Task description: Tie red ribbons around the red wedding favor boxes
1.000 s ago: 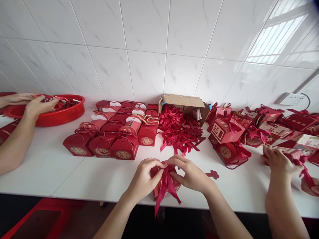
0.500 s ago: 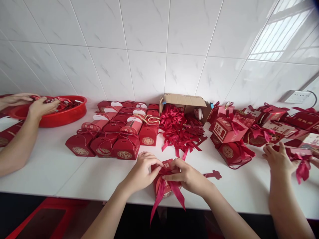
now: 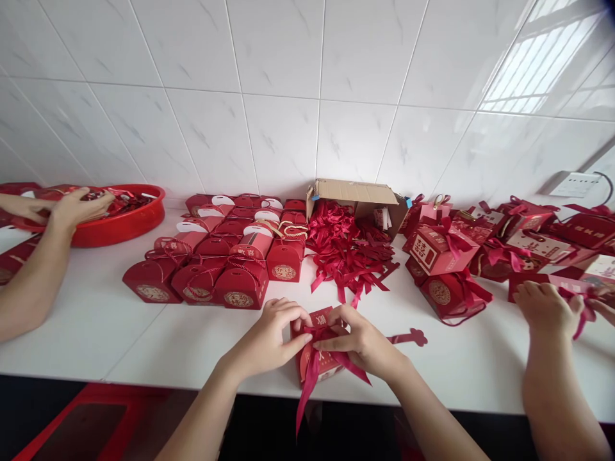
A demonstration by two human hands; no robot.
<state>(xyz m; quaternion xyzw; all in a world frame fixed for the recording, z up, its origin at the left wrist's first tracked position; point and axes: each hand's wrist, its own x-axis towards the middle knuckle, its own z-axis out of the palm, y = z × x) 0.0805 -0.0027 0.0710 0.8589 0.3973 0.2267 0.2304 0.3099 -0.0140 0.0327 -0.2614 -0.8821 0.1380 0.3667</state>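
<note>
A small red gift box [image 3: 319, 370] with pale lettering sits in front of me near the table's edge. Across its top lies a dark red satin ribbon [image 3: 313, 368], its two tails hanging forward. My left hand [image 3: 276, 336] pinches the ribbon from the left side, thumb against fingers. From the right, my right hand [image 3: 362, 339] pinches the same ribbon over the box top. The fingers partly cover the ribbon's crossing, so I cannot tell how it is tied. Just right of my right hand lies a flat red strip with a flower-shaped end [image 3: 417, 337].
Rows of red boxes [image 3: 240, 285] stand left of centre. A cardboard carton [image 3: 355, 191] spills red ribbons [image 3: 353, 266] behind my hands. Ribboned boxes [image 3: 444, 253] pile up at right. Other people's hands work by a red basin [image 3: 120, 224] and at the far right [image 3: 548, 310].
The ribbon's right tail has swung further right, and its left tail shifted slightly. My hands keep their pinch. At the far right, a co-worker's hand has curled over a box.
</note>
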